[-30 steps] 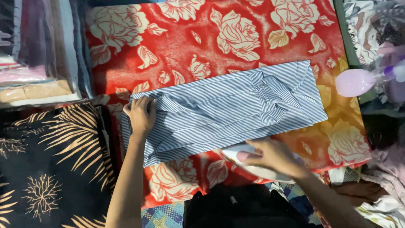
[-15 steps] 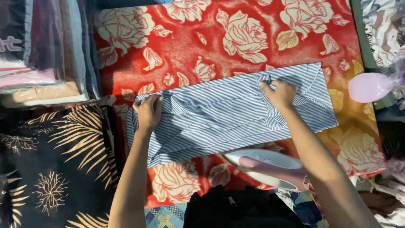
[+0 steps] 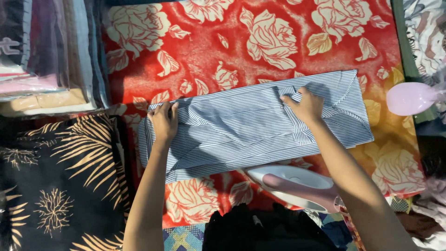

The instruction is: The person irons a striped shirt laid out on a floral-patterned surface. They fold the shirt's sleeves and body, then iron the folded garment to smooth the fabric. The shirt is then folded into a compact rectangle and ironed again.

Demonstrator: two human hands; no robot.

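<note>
A blue-and-white striped shirt (image 3: 241, 125), folded into a long strip, lies across a red blanket with cream roses (image 3: 232, 42). My left hand (image 3: 163, 122) presses flat on the shirt's left end, fingers at its upper edge. My right hand (image 3: 304, 104) rests on the folded part near the right end, fingers bent on the cloth. A white and pink iron (image 3: 295, 186) lies on the blanket just below the shirt, under my right forearm.
A stack of folded clothes (image 3: 46, 60) sits at the upper left. A black cloth with gold leaf print (image 3: 51, 186) covers the lower left. A pink rounded object (image 3: 411, 97) lies at the right edge. Dark fabric (image 3: 260, 230) sits at the bottom centre.
My right hand left the iron and moved up onto the shirt's right part, then slid slightly left. The left hand stayed pressed on the left end.
</note>
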